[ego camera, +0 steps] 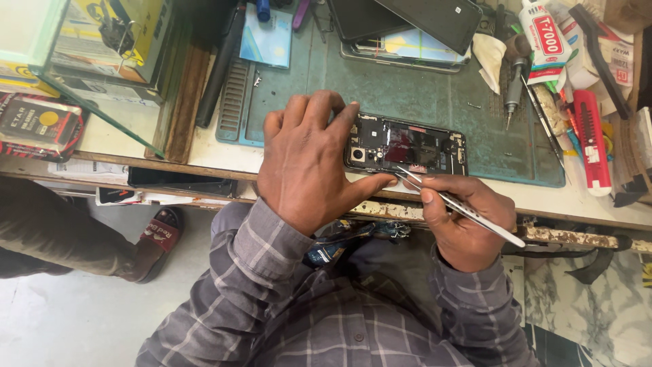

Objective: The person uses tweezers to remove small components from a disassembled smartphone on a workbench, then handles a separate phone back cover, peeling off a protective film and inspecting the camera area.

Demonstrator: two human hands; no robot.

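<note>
An opened phone (406, 147), its back cover off and its dark inner parts laid bare, is seen lying flat near the front edge of a teal work mat (407, 88) spread on a pale bench top (577, 200). The phone's left end is covered and pressed down by the left hand (309, 160), whose fingers are spread and bent over it, the thumb lying along the near edge. A pair of metal tweezers (462, 207) is gripped by the right hand (462, 221), closed about the shaft like a pen, with the tips brought to the phone's near edge just beside the left thumb. Further back on the mat, a dark phone (435, 20) is stacked at an angle on other flat devices. To the right, a white glue tube (547, 34) with a red label, a small screwdriver (513, 95) and a red tool (589, 143) are crowded together beside the mat. At the left, boxed goods are kept under a glass sheet (102, 115). The bench's front edge (564, 234) is chipped and worn. Below it, a pale floor is visible, where another person's foot in a red sandal (153, 245) is placed, well apart from the work. Checked grey sleeves (272, 272) are worn on both arms.
</note>
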